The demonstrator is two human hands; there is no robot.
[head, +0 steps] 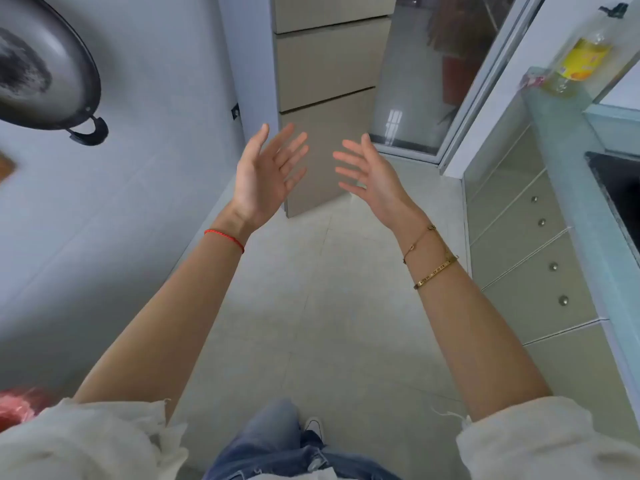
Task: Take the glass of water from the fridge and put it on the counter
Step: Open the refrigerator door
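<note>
A tall beige fridge (pixel 325 64) stands straight ahead against the far wall, all its doors and drawers closed. No glass of water shows anywhere. My left hand (pixel 266 171) and my right hand (pixel 370 171) are raised in front of the fridge's lowest panel, palms facing each other, fingers spread, nothing in either. They hang in the air short of the fridge. The pale green counter (pixel 568 188) runs along the right side.
A dark wok (pixel 45 74) hangs on the left wall. On the counter's far end stands a yellow-labelled bottle (pixel 578 60); a dark sink or hob (pixel 620 188) is set into it. Drawers with round knobs (pixel 540 237) sit below. A glass sliding door (pixel 433 81) stands right of the fridge.
</note>
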